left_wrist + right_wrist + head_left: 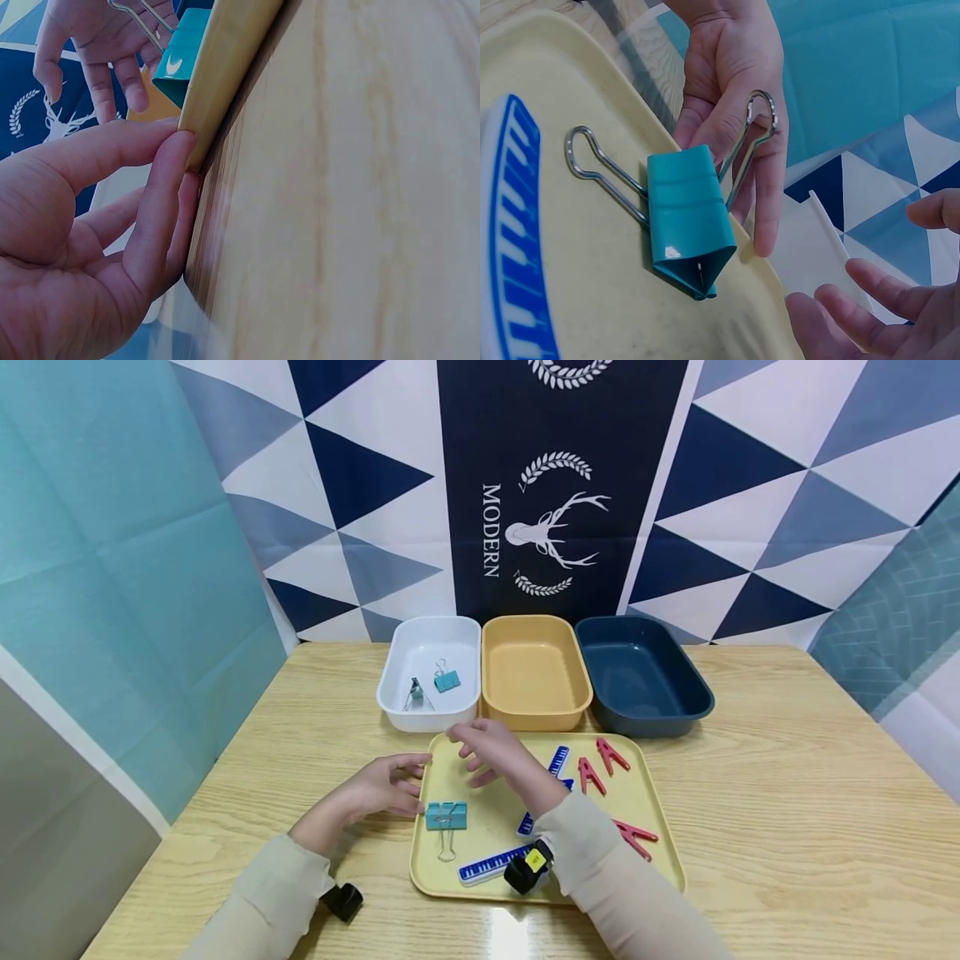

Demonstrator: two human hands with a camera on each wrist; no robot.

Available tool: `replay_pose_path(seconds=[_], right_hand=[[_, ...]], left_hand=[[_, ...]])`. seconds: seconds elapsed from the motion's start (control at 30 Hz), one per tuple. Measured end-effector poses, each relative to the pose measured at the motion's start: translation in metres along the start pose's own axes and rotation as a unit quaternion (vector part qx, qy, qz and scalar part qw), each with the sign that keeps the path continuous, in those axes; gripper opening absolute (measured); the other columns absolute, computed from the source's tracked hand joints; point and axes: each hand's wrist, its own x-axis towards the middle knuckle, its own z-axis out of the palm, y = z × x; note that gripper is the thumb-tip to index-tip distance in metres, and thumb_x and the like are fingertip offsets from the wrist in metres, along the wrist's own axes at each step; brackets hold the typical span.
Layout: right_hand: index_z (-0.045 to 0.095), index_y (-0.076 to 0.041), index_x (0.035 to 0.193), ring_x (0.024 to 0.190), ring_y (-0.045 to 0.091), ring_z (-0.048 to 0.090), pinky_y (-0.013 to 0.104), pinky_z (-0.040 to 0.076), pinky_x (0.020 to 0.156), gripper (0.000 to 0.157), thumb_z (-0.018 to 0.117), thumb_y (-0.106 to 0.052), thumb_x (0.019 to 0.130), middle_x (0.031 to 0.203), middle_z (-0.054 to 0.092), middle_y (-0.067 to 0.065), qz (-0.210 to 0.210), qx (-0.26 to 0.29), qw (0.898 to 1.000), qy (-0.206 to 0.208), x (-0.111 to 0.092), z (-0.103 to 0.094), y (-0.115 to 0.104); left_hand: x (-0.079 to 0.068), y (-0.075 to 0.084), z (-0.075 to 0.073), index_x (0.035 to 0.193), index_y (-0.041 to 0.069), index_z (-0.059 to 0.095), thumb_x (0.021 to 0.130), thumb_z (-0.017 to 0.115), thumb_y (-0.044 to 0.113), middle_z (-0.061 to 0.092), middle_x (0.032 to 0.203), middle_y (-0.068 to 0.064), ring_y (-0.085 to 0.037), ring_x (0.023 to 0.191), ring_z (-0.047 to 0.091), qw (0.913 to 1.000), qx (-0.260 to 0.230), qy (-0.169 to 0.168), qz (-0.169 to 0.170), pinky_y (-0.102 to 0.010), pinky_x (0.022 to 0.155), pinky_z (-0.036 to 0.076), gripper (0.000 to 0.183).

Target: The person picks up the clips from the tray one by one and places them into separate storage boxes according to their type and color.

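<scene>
My left hand point(377, 789) is at the left rim of the yellow tray point(429, 875), its fingertips touching the edge. Just inside that rim stands a teal binder clip point(446, 816) with both wire handles spread; the left wrist view also shows this binder clip point(184, 56) beyond the fingers. Over the tray's upper left part, close to the white bin point(385, 693), hovers my right hand point(498, 752), fingers apart and holding nothing. In the right wrist view, the right hand's fingers point(885, 292) are at the lower right, away from the binder clip point(690, 206).
Blue-and-white piano-patterned pieces point(495, 864) and red clips point(633, 837) lie on the tray, partly behind my right arm. Two teal binder clips point(447, 681) are in the white bin. Beside it stand a yellow bin point(532, 660) and a dark blue bin point(637, 664).
</scene>
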Motion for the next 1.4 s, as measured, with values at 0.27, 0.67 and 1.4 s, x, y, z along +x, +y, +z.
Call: replay_pose_path(seconds=[0.27,0.67,1.4], right_hand=[[0.060,-0.003,0.112,0.084,0.030,0.056,0.036,0.059,0.059,0.042,0.057,-0.036,0.086,0.097,0.054,0.014,0.010,-0.005,1.000,-0.012,-0.004,0.001,0.004],[0.060,-0.001,0.111,0.074,0.025,0.054,0.036,0.058,0.054,0.041,0.055,-0.033,0.086,0.098,0.054,0.016,0.018,-0.012,0.999,-0.030,-0.007,0.005,0.012],[0.065,-0.003,0.109,0.066,0.019,0.056,0.033,0.057,0.061,0.042,0.069,0.011,0.070,0.105,0.055,0.012,-0.001,-0.057,0.984,-0.169,-0.021,-0.002,0.029]], left_hand=[[-0.001,-0.001,-0.001,0.140,-0.004,0.035,0.074,0.068,-0.014,0.044,0.122,-0.021,-0.025,0.095,0.061,1.0000,-0.001,-0.001,0.003,-0.038,0.076,0.057,0.074],[-0.001,-0.002,-0.003,0.140,-0.003,0.035,0.074,0.068,-0.014,0.042,0.123,-0.021,-0.025,0.095,0.061,1.0000,-0.004,-0.004,0.005,-0.039,0.076,0.057,0.074],[0.000,0.000,-0.001,0.139,-0.002,0.037,0.074,0.069,-0.014,0.042,0.123,-0.021,-0.025,0.096,0.060,1.0000,-0.002,0.001,0.001,-0.039,0.076,0.057,0.074]])
